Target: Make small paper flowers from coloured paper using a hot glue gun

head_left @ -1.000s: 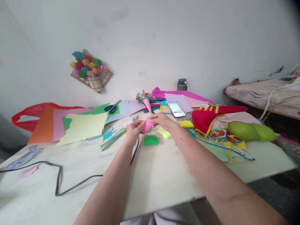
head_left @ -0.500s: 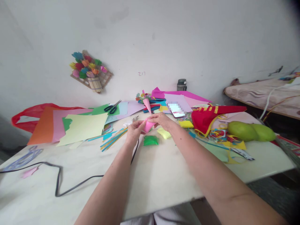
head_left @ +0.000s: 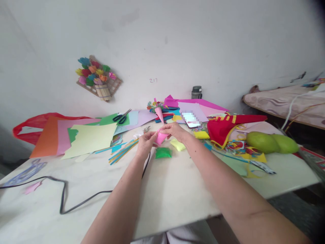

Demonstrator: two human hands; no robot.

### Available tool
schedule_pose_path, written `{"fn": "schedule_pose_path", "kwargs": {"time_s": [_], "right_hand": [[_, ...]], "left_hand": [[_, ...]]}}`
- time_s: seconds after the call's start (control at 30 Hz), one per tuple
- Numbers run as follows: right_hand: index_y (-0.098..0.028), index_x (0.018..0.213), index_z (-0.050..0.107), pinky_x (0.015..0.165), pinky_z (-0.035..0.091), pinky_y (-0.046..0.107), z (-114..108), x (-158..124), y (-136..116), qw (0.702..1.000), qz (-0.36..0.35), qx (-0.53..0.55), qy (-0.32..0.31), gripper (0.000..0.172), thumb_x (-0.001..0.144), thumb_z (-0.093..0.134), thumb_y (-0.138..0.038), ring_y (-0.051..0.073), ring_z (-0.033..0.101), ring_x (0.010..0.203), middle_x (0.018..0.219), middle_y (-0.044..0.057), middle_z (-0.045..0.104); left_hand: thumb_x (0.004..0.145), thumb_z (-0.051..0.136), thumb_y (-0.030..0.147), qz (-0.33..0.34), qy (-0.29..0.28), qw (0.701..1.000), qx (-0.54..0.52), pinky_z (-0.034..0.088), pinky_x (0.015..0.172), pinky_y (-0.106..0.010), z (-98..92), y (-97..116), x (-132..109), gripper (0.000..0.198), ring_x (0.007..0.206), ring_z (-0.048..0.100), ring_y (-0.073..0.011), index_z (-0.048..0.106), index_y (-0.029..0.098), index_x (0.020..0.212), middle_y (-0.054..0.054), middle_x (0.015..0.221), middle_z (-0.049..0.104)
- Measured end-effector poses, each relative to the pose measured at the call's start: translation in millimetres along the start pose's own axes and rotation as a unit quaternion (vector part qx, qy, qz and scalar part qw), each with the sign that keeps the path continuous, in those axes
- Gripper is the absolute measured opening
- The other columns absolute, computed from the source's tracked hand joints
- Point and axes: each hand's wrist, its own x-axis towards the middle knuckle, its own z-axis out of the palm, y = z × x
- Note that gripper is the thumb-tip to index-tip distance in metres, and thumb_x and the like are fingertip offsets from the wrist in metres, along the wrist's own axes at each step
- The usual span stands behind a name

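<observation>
Between both hands is a small bright pink packet, held just above the table. My left hand pinches its upper left edge, fingers closed. The fingers of my right hand are closed on its upper right edge. Just below it lies a green packet on the tabletop. A pale yellow packet rests beside my right wrist, and a deeper yellow packet sits farther right. Behind the hands, a pink paper cone with small paper flowers lies with its tip toward my fingers.
Scissors lie on coloured paper sheets at the left, near paper strips. A black cable crosses the left side. At right are a phone, red cloth and green fruits. A flask stands by the wall.
</observation>
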Motion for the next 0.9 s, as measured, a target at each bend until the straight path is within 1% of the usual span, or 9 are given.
{"fn": "schedule_pose_path", "kwargs": {"time_s": [0.1,0.2,0.33,0.47,0.63,0.77,0.9], "right_hand": [[-0.012,0.078,0.068,0.049,0.039,0.02,0.5,-0.6,-0.1,1.0,-0.017,-0.017,0.003,0.02,0.063,0.062,-0.024,0.01,0.053,0.057,0.065,0.003,0.062],[-0.012,0.079,0.069,0.051,0.04,0.02,1.6,-1.1,-0.2,0.998,-0.05,-0.031,-0.005,0.022,0.063,0.062,-0.025,0.011,0.053,0.061,0.069,0.003,0.063],[-0.012,0.076,0.069,0.055,0.042,0.022,3.7,0.2,0.9,0.997,-0.068,-0.02,-0.007,0.022,0.06,0.064,-0.026,0.012,0.054,0.064,0.068,0.003,0.063],[-0.011,0.074,0.069,0.059,0.043,0.024,3.8,1.6,2.0,0.999,-0.038,0.014,0.007,0.02,0.058,0.065,-0.022,0.012,0.055,0.063,0.068,0.003,0.064],[-0.011,0.078,0.07,0.06,0.044,0.025,1.9,0.7,0.2,0.998,0.007,0.06,-0.023,0.023,0.057,0.066,-0.019,0.013,0.056,0.062,0.071,0.006,0.066],[-0.01,0.073,0.069,0.059,0.045,0.025,4.3,1.5,-0.7,0.996,0.024,0.087,0.009,0.019,0.055,0.066,-0.015,0.012,0.055,0.057,0.064,0.005,0.065],[-0.01,0.069,0.068,0.054,0.044,0.022,6.9,2.8,0.1,0.995,0.03,0.09,0.018,0.016,0.054,0.064,-0.013,0.01,0.054,0.053,0.059,0.003,0.064]], "left_hand": [[0.063,0.062,0.046,-0.006,-0.001,1.0,0.0,0.047,0.044,-0.021,-0.5,0.4,-0.4,0.037,0.05,0.054,-0.0104,0.062,0.012,0.078,-0.001,0.062,0.058],[0.063,0.063,0.045,-0.013,0.005,1.0,0.003,0.046,0.043,-0.021,-0.3,1.7,-0.4,0.036,0.05,0.054,-0.0104,0.061,0.012,0.076,-0.001,0.061,0.057],[0.062,0.063,0.044,-0.01,0.019,1.0,0.019,0.044,0.04,-0.021,0.5,2.9,-0.3,0.034,0.047,0.052,-0.0098,0.06,0.012,0.074,0.0,0.057,0.056],[0.063,0.062,0.044,0.007,0.027,0.998,0.048,0.041,0.038,-0.02,0.0,2.3,0.0,0.033,0.044,0.05,-0.0091,0.06,0.013,0.074,0.001,0.055,0.056],[0.064,0.061,0.044,0.031,0.048,0.995,0.087,0.042,0.038,-0.02,0.0,0.3,1.0,0.032,0.045,0.049,-0.0092,0.061,0.014,0.075,0.001,0.055,0.056],[0.063,0.061,0.044,0.044,0.058,0.992,0.099,0.041,0.038,-0.02,1.7,-0.6,1.3,0.032,0.044,0.048,-0.0089,0.062,0.014,0.074,0.001,0.055,0.055],[0.062,0.061,0.044,0.044,0.059,0.993,0.097,0.04,0.037,-0.02,2.1,-0.8,1.9,0.032,0.044,0.047,-0.0088,0.062,0.014,0.074,0.002,0.054,0.054]]}}
